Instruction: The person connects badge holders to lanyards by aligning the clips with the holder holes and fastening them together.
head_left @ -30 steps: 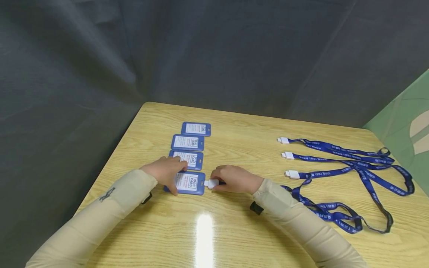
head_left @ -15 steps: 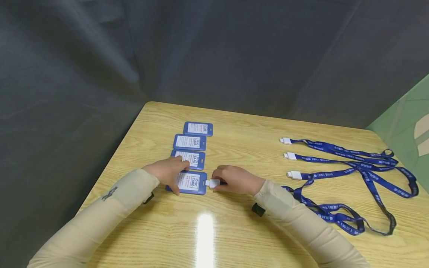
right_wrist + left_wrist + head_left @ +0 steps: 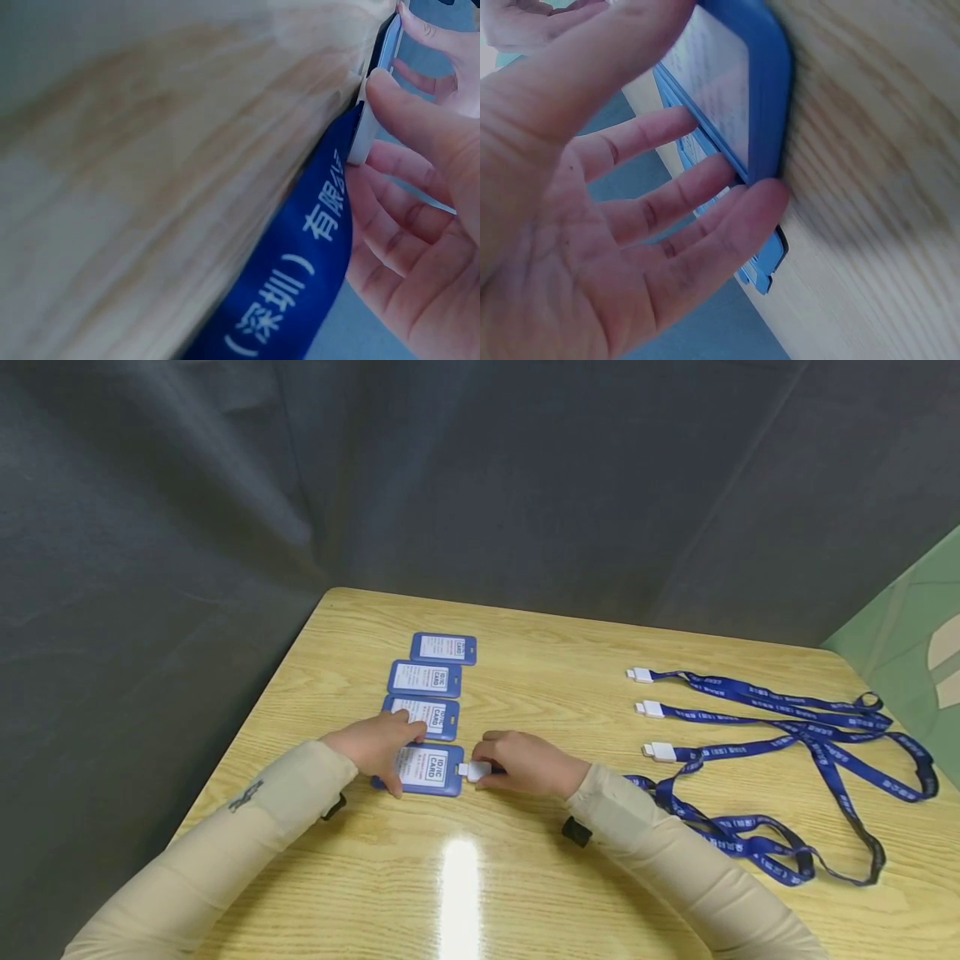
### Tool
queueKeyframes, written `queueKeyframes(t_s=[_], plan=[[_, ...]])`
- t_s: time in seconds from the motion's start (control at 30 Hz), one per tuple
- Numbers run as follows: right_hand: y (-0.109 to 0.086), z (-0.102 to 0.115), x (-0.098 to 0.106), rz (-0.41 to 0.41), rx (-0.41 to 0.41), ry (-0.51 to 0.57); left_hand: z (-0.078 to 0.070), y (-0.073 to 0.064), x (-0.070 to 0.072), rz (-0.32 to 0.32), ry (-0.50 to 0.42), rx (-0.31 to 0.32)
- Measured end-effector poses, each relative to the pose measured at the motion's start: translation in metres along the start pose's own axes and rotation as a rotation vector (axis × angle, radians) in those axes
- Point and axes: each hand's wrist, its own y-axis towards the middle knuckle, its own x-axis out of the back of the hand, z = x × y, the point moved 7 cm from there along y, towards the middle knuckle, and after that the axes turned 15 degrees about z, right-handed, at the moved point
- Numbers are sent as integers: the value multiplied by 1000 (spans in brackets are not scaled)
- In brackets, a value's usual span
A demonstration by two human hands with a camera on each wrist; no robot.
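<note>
Down at the near end of a column of badge holders on a wood-grain table (image 3: 555, 681), the fiddly bit is happening. The closest blue ID card holder (image 3: 450, 779) lies flat, slotted end facing right, and the person's left hand (image 3: 367, 743) grips it across its width, thumb at the near edge and fingers at the far one, some of them reaching over the next holder up (image 3: 437, 724). From the other side, the right hand (image 3: 528, 762) pinches a white lanyard clip (image 3: 477, 771) between thumb and fingers, with its narrow tip right at the slotted end. Whether that tip is actually through the slot, honestly can't tell from any view. The right wrist camera shows the clip's printed blue ribbon (image 3: 300, 240) trailing away over the table.

Step in hand, as far as anyone can judge: hooking this clip onto that nearest holder. None of the other holders has a clip on it, and three more blue lanyards (image 3: 735, 749) lie well apart off to the right, so it reads like early days. Next move probably calls for the left hand to pin the holder while the right lines the tip up straight and eases it home, then maybe a light tug to check. A crooked push could just shove the holder sideways.
</note>
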Motion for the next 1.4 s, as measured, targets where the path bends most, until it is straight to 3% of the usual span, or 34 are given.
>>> queueKeyframes(t_s=[0.43, 1.17, 1.4], plan=[[2, 2, -1, -16, 3, -3, -4, 3, -1, 6, 13, 13], [3, 2, 1, 1, -73, -48, -6, 6, 4, 29, 1, 44], [-16, -10, 10, 21, -142, -31, -3, 5, -1, 33, -20, 59]])
